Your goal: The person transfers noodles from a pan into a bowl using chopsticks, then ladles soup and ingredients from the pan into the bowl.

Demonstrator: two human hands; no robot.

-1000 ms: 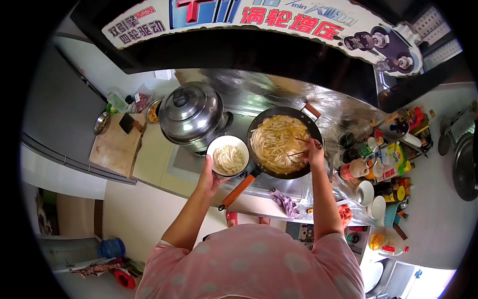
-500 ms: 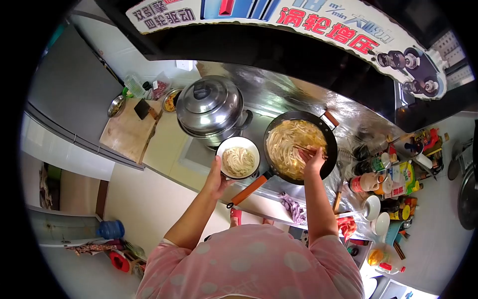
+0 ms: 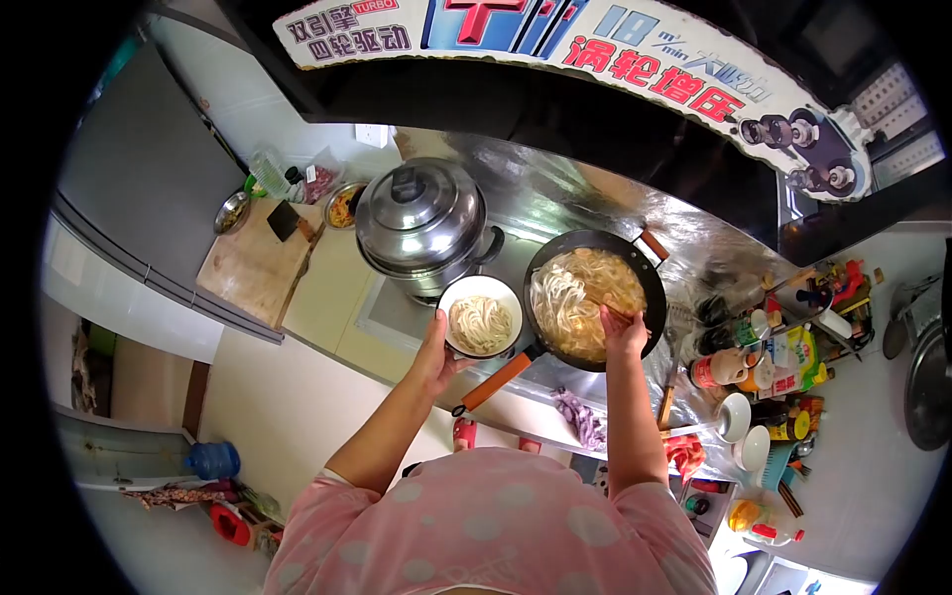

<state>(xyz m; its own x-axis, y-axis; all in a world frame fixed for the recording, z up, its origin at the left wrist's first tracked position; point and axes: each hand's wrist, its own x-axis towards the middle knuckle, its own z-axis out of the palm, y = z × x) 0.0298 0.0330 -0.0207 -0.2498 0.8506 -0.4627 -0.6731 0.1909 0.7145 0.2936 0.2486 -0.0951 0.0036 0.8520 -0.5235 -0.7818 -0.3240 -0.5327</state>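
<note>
My left hand (image 3: 436, 357) is closed on the rim and side of a white bowl (image 3: 452, 290), which holds pale noodles (image 3: 482, 324). The bowl is level, just left of a black wok (image 3: 540, 260) with an orange handle (image 3: 499, 384). Inside the wok, more noodles (image 3: 561, 295) lie heaped at the left in a yellowish broth (image 3: 613, 278). Over the wok's right side, my right hand (image 3: 625, 332) is closed around brown chopsticks (image 3: 616, 311). Their tips point down into the broth and cannot be made out.
A lidded steel steamer pot (image 3: 421, 218) stands behind the bowl. At the left lies a cutting board (image 3: 253, 268) with a cleaver (image 3: 285, 221). Sauce bottles (image 3: 716, 369) and white bowls (image 3: 734, 416) crowd the right counter. A purple cloth (image 3: 580, 416) lies at the front edge. The range hood (image 3: 555, 104) hangs overhead.
My right hand has shifted slightly down with the chopsticks. The noodles in the wok now sit more to the left, with more broth showing. The bowl stays in my left hand.
</note>
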